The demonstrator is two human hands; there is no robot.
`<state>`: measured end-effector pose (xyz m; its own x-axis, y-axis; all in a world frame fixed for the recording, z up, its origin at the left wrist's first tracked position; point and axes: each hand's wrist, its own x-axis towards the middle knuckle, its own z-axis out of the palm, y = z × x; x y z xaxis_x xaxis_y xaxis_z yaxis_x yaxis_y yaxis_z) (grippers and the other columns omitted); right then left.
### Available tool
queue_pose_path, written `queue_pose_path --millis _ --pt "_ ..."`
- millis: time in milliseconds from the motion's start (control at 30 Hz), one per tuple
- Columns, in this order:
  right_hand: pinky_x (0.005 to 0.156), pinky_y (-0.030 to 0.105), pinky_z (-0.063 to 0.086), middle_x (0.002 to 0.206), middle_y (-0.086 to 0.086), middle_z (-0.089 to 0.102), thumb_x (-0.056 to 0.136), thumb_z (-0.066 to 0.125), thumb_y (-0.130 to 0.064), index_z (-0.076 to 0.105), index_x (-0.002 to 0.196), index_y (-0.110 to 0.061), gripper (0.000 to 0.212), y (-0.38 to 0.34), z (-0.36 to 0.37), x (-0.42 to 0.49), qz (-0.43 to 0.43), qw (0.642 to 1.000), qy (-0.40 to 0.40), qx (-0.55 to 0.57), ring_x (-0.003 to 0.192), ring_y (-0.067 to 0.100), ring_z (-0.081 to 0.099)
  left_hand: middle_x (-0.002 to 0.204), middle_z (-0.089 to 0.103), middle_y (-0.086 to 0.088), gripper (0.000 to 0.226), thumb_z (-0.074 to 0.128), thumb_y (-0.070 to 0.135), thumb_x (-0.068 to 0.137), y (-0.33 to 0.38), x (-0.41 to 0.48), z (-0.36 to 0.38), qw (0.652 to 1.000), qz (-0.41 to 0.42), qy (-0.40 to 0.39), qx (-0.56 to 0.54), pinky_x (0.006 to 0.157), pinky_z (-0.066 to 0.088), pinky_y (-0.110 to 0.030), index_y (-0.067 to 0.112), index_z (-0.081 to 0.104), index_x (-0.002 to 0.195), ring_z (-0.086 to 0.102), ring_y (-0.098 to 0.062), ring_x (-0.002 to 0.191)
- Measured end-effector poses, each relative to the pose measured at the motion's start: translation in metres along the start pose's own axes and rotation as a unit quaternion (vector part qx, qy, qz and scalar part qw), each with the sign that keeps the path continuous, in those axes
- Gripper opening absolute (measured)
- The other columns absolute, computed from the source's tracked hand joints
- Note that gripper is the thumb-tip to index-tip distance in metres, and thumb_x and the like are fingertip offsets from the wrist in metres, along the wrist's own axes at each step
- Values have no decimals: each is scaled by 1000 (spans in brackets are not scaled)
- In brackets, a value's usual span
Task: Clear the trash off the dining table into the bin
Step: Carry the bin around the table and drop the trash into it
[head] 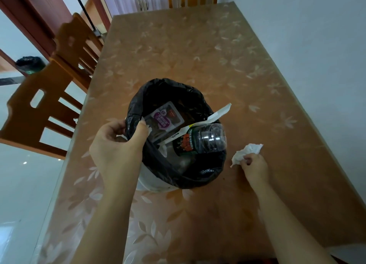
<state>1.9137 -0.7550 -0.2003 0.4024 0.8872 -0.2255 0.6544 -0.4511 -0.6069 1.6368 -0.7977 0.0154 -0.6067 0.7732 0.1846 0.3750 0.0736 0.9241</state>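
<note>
The tissue [247, 151] lies on the table [198, 51] just right of the bin [158, 182], pinched by the right hand [255, 169]. Left hand [116, 145] clamps the rim; lift it clear over the bottle [206, 141].

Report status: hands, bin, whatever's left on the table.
Left hand gripping bin rim. Right hand pinching crumpled tissue on table. Bottle and wrappers already binned. Nothing blocking.

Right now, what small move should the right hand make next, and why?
Probably lift the crumpled tissue and carry it left over the bin. The right hand already pinches it on the table, beside the bin, and the left hand grips the bin's rim.
</note>
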Motion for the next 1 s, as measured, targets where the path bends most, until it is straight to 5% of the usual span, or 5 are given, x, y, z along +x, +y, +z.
queue_pose_path --millis 233,400,733,867,1000 --pt "68 31 43 97 15 64 82 58 -9 64 95 -7 14 14 -4 -33 40 998 -30 36 79 21 54 72 63 12 16 67 42 67 -3 -6 -5 999 -17 10 -33 63 57 -40 29 65 76 61 -18 65" --pt "68 30 46 87 7 65 81 61 -11 63 81 -16 5 10 -23 -69 66 988 7 139 85 24 60 75 65 3 26 68 43 64 -11 -12 -14 997 -34 -1 -66 63 57 -38 23 65 80 61 -14 64" --pt "54 8 42 73 -15 61 78 66 -20 60 77 -33 15 -90 -112 -151 -134 952 173 214 66 -1 56 71 65 4 28 67 42 65 -22 -14 -54 995 -22 -50 -88 53 50 -25 17 67 77 56 -3 56" --pt "61 5 43 76 -8 62 76 67 -13 63 78 -26 14 -139 -112 -184 -208 948 133 202 66 -2 53 68 64 6 29 68 41 65 -27 -15 -70 992 -17 -63 -104 50 47 -19 15 66 79 54 2 52" --pt "66 17 48 80 0 62 77 65 -9 65 79 -17 8 -176 -93 -210 -263 951 63 147 72 9 56 67 64 5 24 70 38 67 -32 -15 -84 991 -27 -72 -108 47 47 -16 17 66 79 53 1 50"
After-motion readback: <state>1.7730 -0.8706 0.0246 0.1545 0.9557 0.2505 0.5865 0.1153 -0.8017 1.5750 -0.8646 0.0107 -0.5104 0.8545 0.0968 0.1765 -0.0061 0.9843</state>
